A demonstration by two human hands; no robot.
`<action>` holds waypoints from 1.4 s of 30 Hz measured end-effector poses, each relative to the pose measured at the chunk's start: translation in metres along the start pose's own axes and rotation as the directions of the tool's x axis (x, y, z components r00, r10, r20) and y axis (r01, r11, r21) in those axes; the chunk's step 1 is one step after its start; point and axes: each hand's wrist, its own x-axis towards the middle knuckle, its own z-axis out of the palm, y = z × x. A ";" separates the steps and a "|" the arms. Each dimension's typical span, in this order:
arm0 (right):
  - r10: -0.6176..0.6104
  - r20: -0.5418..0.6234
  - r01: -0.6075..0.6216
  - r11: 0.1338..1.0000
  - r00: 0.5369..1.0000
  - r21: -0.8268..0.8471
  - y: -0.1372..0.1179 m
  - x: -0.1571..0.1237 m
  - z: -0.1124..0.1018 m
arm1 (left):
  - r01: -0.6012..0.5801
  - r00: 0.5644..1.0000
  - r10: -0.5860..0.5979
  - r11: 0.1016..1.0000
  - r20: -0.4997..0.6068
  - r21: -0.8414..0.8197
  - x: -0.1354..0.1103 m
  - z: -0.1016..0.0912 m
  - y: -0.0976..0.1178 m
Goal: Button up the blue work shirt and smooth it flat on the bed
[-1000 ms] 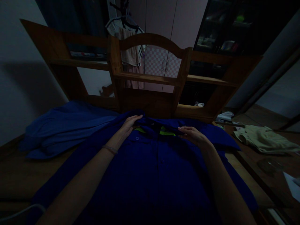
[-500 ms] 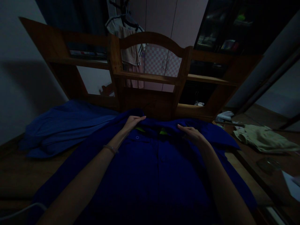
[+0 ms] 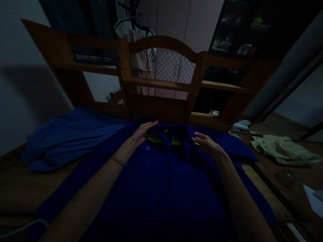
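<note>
Your left hand point(image 3: 144, 131), fingers pressed together, and your right hand point(image 3: 207, 145), fingers loosely spread, rest either side of the collar point(image 3: 166, 133), holding it flat where the blue shirt point(image 3: 164, 188) lies front-up on the counter point(image 3: 15, 191).

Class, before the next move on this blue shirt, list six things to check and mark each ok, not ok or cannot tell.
1. Blue shirt lies spread, front up, on the wooden surface: ok.
2. Left hand rests flat on the collar: ok.
3. Right hand pinches the collar or only touches it: cannot tell.
4. Collar lies flat with the green lining hidden: not ok, the lining shows.
5. Beige garment lies apart from the shirt: ok.
6. Front buttons all fastened: cannot tell, too dark.
</note>
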 end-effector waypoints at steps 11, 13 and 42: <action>-0.156 -0.020 0.155 0.953 0.988 0.260 0.005 0.011 0.003 | 0.002 1.000 0.006 0.940 -0.021 0.341 -0.005 0.009 -0.013; -0.158 -0.026 0.159 0.950 0.987 0.270 0.007 0.011 0.003 | 0.100 0.990 -0.129 0.927 0.057 0.360 -0.009 0.010 -0.013; -0.099 -0.225 0.163 0.944 0.969 0.285 0.009 0.105 0.013 | -0.062 0.993 0.079 0.982 -0.090 0.180 0.084 0.063 -0.040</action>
